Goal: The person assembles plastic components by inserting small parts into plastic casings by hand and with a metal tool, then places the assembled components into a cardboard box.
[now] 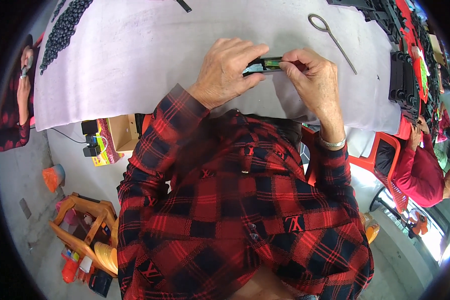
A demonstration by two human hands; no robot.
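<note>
Above the cloth-covered table (150, 65), a narrow black plastic case (266, 71) is held crosswise between my two hands. Inside it show a pale blue-white piece (255, 68) and a small green piece (272, 63). My left hand (230, 70) grips the case's left end, thumb on the near side and fingers on the far side. At the right end, the thumb and forefinger of my right hand (312, 77) are pinched together beside the green piece. Those fingertips cover that end, so whether they also hold a small part is hidden.
A metal rod with a looped end (330, 35) lies right of my hands. Small dark round parts (65, 32) are heaped at the far left, and black plastic parts (402, 77) are stacked along the right edge. People sit at both sides; a wooden stool (87, 220) stands lower left.
</note>
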